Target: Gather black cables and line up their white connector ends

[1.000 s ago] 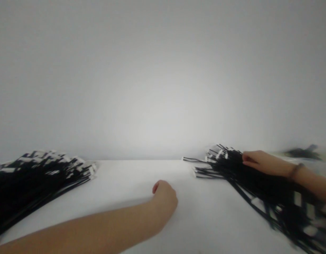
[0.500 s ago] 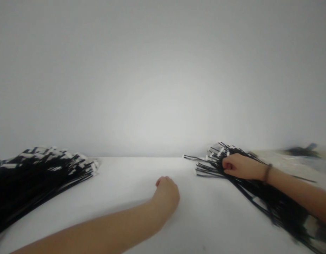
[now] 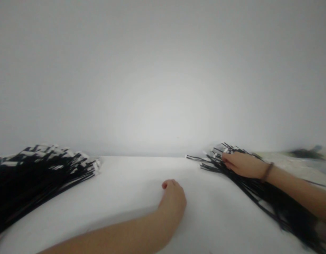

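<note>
My right hand [image 3: 243, 164] lies on top of a pile of thin black cables with white tags [image 3: 260, 188] at the right of the white table [image 3: 131, 197]; whether its fingers grip any strand is hidden. A dark band circles that wrist. My left hand [image 3: 173, 204] rests on the bare tabletop in the middle, fingers curled into a loose fist with nothing visible in it. A second, larger heap of black cables with white tags [image 3: 36, 176] lies at the far left, well away from both hands.
A plain grey-white wall [image 3: 163, 77] rises right behind the table's far edge. At the far right, beyond my right arm, a clear plastic sheet [image 3: 292, 160] lies with a small dark blurred object [image 3: 302, 152] on it.
My right hand slid forward along the right pile toward its far ends and settled there. My left hand shifted slightly right and nearer. The view tilted a little.
</note>
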The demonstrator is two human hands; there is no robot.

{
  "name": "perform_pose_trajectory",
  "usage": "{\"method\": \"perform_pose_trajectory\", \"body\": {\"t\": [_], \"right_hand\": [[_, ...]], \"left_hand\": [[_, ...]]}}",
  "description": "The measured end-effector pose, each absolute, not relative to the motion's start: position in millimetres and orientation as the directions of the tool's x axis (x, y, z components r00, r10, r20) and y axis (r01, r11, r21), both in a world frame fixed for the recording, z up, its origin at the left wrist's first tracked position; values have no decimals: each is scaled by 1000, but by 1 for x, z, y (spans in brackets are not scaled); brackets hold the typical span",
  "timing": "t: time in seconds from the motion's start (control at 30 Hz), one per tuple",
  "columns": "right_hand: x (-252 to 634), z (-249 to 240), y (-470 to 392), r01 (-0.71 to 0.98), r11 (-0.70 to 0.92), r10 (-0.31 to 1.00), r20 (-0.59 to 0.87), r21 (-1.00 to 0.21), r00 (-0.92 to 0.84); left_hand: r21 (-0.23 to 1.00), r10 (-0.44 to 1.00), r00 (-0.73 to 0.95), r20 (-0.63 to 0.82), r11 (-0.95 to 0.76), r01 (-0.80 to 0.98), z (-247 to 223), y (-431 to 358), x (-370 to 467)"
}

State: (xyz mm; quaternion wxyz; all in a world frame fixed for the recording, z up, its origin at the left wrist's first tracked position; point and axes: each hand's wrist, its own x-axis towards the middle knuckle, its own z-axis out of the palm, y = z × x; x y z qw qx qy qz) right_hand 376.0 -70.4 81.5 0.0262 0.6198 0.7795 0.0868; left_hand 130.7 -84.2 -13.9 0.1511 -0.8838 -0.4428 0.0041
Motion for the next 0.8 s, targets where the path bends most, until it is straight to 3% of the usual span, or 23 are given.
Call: {"method": "perform_pose_trajectory", "body": {"t": [0.13,0.2,0.27,0.4,0.53,0.6,0.7,0.8], "right_hand": [[404,130,-92,964,238,968,114,-118,-225],[415,153,-107,931,244,953,247,-272,-177],[419,173,-123,885,225,892,451,-408,-19],[407,203,-143,699,373,647,711,-610,276],[376,218,-135,422,590,645,716,-688,266],[355,214,-118,323,595,719,667,-736,195],[312,186,-82,210,455,878,475,-865,53],[261,135,-37,122,291,956,283,-949,-82]], "left_hand": [[-380,764,638,94,-565,733,-16,-83,130],[-377,755,650,92,-577,724,-14,-83,130],[-324,748,660,74,-608,725,-8,-80,131],[-60,688,725,32,-723,689,12,-67,131],[348,634,754,172,-755,555,16,-40,129],[626,659,739,140,-637,449,10,-23,128],[968,725,688,-36,-146,206,0,5,124],[941,737,664,-128,301,-153,-2,33,111]]}}
